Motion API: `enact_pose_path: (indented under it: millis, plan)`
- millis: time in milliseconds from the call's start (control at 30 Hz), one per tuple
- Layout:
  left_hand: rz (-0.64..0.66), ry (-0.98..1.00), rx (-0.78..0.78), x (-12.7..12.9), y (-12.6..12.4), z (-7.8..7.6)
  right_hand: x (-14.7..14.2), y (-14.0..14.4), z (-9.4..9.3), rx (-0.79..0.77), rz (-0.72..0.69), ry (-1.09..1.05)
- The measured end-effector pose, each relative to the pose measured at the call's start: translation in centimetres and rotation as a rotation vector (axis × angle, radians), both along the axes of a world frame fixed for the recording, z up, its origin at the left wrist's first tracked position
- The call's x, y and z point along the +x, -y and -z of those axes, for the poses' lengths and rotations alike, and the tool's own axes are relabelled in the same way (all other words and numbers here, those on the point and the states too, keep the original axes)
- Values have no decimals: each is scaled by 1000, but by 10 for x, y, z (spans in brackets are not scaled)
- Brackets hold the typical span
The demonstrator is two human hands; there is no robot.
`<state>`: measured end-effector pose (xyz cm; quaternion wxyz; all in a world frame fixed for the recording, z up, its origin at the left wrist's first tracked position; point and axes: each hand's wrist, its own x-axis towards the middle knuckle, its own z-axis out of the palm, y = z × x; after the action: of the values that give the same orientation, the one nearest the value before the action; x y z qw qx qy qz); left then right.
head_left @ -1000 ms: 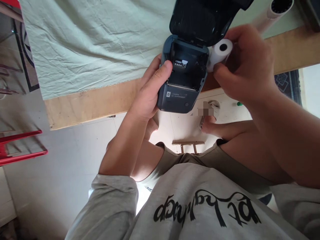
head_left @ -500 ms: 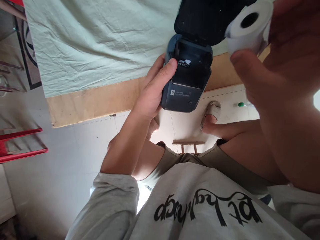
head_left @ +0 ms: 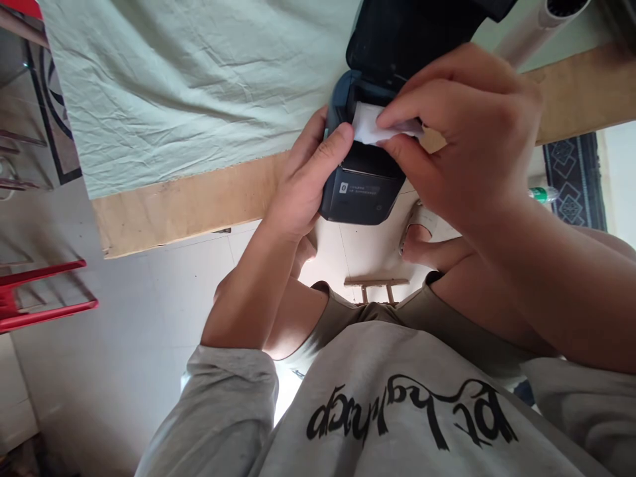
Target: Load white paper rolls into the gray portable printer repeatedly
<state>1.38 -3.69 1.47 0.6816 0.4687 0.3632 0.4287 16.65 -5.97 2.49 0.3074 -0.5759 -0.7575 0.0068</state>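
A dark blue label printer (head_left: 360, 195) is tilted over the table's front edge, its black lid (head_left: 402, 40) swung up. My left hand (head_left: 311, 172) grips its left side, the thumb lying on the rim of the paper bay. Between the thumb and fingers of my right hand (head_left: 462, 126) is a white paper roll (head_left: 366, 123), lying on its side at the mouth of the bay. Part of the roll is hidden by my fingers, and I cannot tell whether it touches the bay's floor.
A pale green cloth (head_left: 199, 86) covers the wooden table (head_left: 189, 205). A white tube (head_left: 527, 40) rises behind my right hand. Red stool legs (head_left: 50, 311) stand at left on the floor. A green-capped bottle (head_left: 544, 193) lies near a dark patterned mat (head_left: 574, 179).
My right hand has come left and down from the upper right, bringing the paper roll to the printer's bay. The roll has turned onto its side. My left hand and the printer have hardly moved.
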Motion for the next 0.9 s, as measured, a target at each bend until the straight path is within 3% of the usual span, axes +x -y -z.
enact_pose_path:
  millis: [167, 267, 367, 533, 600, 667, 733, 800, 900]
  plan:
    - [-4, 69, -11, -1, -2, 1, 2, 9, 6, 188, 97, 130]
    - [20, 95, 40, -4, -6, 6, -1, 15, 12, 309, 2, 138]
    - [82, 142, 77, -8, -10, 14, -4, 19, 15, 309, -90, 144]
    - [147, 106, 148, -15, -21, 28, -3, 19, 16, 317, -118, 213]
    - [253, 151, 203, -16, -25, 34, -1, 18, 14, 294, -151, 205]
    - [189, 134, 166, -16, -27, 37, 2, 18, 10, 252, -177, 121]
    - [162, 133, 175, -15, -26, 39, 4, 17, 5, 209, -120, -32]
    - [173, 142, 204, -14, -25, 39, 7, 15, 1, 166, 23, -198]
    - [211, 132, 230, -15, -25, 39, 13, 10, 0, 61, 157, -284]
